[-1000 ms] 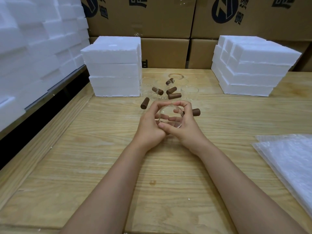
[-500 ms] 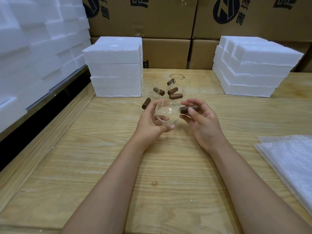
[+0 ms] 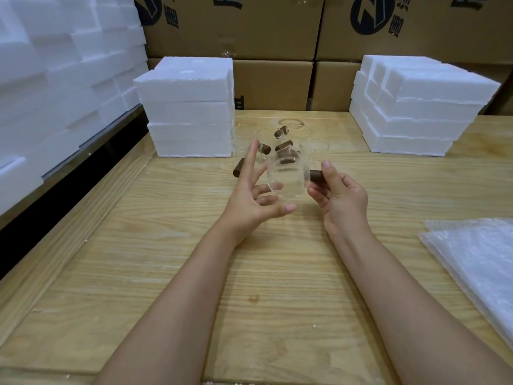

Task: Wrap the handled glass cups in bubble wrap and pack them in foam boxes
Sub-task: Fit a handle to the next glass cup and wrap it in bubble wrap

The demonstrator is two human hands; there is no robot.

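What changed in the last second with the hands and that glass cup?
Both hands were cupped round the glass cup. The right hand slid out to its brown handle and pinches it; the left hand opened its fingers. The other cups, foam boxes and bubble wrap stayed put.

The cup (image 3: 288, 180) you hold is clear, glossy glass with a matt brown handle (image 3: 316, 175) that looks like wood. Your table (image 3: 166, 287) is pale bare wood with visible grain; the foam boxes (image 3: 191, 112) far left and right are white, matt, grainy. The bubble wrap (image 3: 477, 262) near right is shiny clear plastic, the far cartons (image 3: 272, 84) matt cardboard.
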